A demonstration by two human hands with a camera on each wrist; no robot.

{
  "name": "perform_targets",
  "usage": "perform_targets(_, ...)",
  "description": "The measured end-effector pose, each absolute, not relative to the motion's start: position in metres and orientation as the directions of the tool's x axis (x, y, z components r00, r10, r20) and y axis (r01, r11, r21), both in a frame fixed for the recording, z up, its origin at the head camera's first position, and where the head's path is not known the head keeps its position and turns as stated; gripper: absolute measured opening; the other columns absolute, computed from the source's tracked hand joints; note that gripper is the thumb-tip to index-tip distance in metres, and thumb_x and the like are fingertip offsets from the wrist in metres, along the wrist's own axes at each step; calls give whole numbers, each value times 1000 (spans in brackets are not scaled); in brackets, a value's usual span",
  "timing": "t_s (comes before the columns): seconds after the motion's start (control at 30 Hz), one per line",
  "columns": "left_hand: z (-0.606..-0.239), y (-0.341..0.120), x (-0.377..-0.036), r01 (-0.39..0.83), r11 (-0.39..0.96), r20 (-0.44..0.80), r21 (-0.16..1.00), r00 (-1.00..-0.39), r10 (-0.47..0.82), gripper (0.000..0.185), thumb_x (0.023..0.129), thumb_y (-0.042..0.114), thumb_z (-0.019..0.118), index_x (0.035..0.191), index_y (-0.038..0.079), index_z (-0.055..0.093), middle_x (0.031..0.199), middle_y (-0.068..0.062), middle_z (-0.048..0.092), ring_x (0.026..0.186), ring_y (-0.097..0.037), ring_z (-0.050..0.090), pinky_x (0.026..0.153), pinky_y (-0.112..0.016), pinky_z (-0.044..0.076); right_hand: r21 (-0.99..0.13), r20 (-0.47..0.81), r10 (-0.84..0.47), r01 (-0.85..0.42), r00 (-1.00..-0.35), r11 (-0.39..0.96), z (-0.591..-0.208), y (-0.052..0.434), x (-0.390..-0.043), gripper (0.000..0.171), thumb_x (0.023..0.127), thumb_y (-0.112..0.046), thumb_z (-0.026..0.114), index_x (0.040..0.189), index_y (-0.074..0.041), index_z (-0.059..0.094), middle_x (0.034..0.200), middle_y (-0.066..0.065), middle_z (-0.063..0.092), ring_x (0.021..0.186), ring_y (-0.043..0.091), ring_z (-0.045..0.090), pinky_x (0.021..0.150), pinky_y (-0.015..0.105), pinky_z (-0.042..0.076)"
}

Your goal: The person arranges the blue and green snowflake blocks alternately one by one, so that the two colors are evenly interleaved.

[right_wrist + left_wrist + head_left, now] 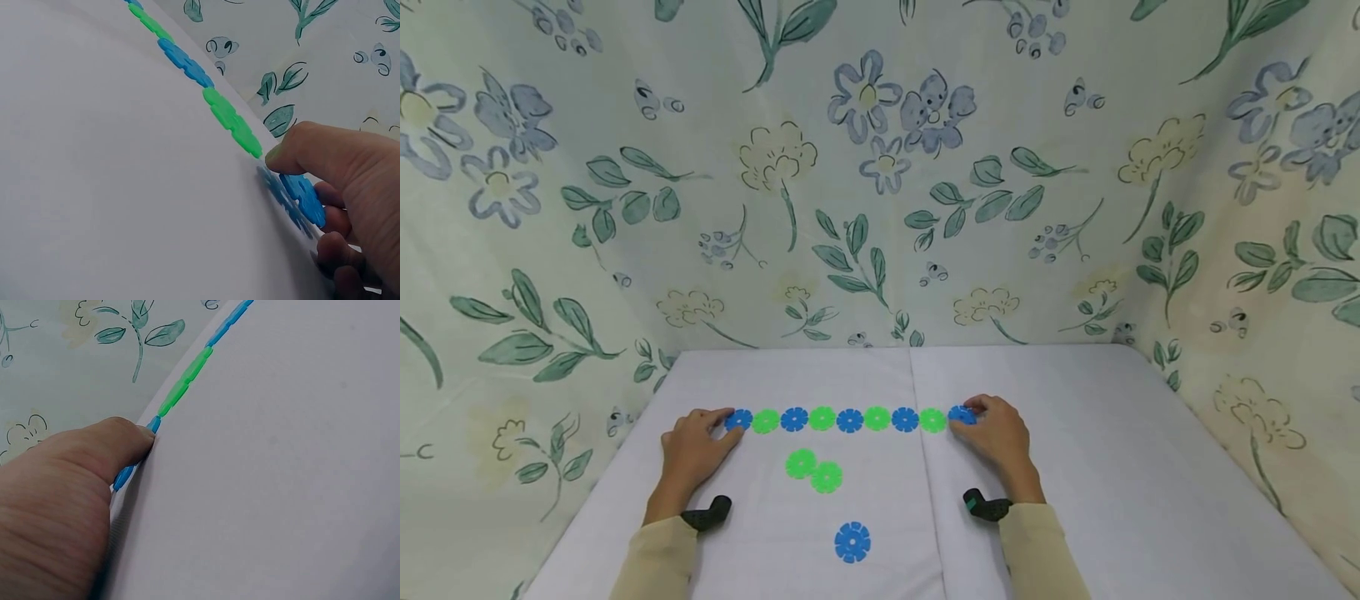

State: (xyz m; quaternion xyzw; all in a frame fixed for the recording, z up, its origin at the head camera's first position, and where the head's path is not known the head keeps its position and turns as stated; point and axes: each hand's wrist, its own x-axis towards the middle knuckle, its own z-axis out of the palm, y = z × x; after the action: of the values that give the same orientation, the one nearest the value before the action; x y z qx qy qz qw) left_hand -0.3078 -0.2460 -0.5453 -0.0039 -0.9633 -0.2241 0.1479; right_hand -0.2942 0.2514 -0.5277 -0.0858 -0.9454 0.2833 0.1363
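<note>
A row of flat, notched plastic discs, blue and green in turn, runs across the white table. My left hand grips the blue disc at the row's left end, its thumb along the near edge and fingers at the far side. With my right hand I pinch another blue disc by its edges at the right end. That disc is tilted slightly above the cloth, its shadow beneath it, next to the last green disc.
Nearer me lie two green discs, edges meeting, and a single blue disc. White cloth with a crease covers the table. Floral curtains surround its back and sides. Dark straps with small devices sit on both wrists.
</note>
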Motion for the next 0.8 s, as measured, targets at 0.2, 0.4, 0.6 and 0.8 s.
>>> perform_targets(0.2,-546,-246,-308,76,898,276,434,-960,-52,51,93,45,67,135,17,64,128,-20,62,115,-41,53,82,-53,31,-541,212,236,87,-949,836,-528,251,-295,46,75,-43,80,110,-13,72,105,9,69,95,27,64,81,47,51)
perform_targets(0.4,-544,-246,-309,76,900,271,429,-961,-48,51,93,46,66,136,18,63,128,-20,61,115,-40,53,82,-53,31,-529,211,228,86,-950,845,-526,250,-295,46,76,-42,81,110,-12,72,107,10,70,97,28,65,83,48,52)
perform_targets(0.6,-545,-246,-309,67,906,265,418,-963,-51,51,93,46,66,136,17,63,129,-21,61,116,-41,53,83,-55,32,-522,187,229,101,-955,847,-528,250,-298,45,77,-43,80,110,-14,72,109,10,70,100,29,66,84,48,52)
perform_targets(0.8,-546,-246,-309,62,906,267,418,-962,-58,51,93,46,66,135,18,63,128,-20,61,116,-41,53,84,-55,32,-516,167,217,102,-962,851,-528,251,-297,46,77,-43,80,112,-14,72,111,12,69,100,30,66,83,49,52)
